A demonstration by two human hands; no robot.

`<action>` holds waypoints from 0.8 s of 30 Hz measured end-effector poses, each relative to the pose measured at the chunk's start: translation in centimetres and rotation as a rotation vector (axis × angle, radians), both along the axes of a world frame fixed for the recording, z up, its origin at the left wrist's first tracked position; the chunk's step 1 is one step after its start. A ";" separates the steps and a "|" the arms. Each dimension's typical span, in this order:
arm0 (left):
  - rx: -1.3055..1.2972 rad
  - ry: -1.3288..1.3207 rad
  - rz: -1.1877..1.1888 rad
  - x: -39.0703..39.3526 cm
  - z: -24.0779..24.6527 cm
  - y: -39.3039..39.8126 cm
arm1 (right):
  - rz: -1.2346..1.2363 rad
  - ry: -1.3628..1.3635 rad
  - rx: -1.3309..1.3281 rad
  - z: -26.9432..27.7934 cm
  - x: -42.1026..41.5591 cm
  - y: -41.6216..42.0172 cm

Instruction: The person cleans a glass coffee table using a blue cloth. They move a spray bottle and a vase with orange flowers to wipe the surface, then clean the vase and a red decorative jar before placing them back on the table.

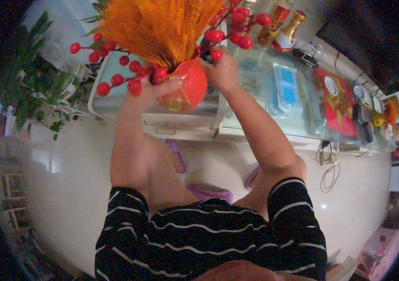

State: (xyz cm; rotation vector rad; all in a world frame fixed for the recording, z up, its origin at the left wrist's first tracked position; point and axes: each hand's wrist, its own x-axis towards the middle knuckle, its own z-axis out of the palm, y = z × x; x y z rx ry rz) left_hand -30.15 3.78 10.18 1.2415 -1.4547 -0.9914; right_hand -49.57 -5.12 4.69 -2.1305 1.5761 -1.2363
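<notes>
A red vase with gold trim is tilted over the near edge of the cabinet, in front of me. It holds a bunch of orange dried grass plumes and stems of glossy red artificial berries. My left hand is closed around the vase's left side, fingers across its front. Beside the vase's upper right is my right hand, blurred, with its fingers at a stem of red berries and partly hidden; its exact hold is not clear.
Blue plastic packets lie on the glass tabletop. Gold-topped bottles stand behind. A red mat with a white dish is further right. Green potted plants stand left; cables hang below the table at right.
</notes>
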 end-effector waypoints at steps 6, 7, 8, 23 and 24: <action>-0.101 0.037 -0.070 0.3 -2.9 -3.2 | 0.044 -0.411 -0.099 -0.3 -4.9 -0.8; -0.199 0.013 -0.056 -0.2 -2.8 -3.5 | 0.036 -0.461 -0.100 0.2 -6.0 -0.3; -0.164 -0.057 -0.047 -0.2 -3.1 -3.9 | -0.009 -0.426 -0.073 0.2 -7.3 0.2; -0.009 -0.077 -0.075 -7.0 -2.1 -8.6 | -0.390 0.003 -0.045 -5.8 -18.4 3.1; -0.010 -0.095 -0.077 -7.3 -2.0 -8.6 | -0.399 0.003 -0.046 -5.8 -18.5 3.0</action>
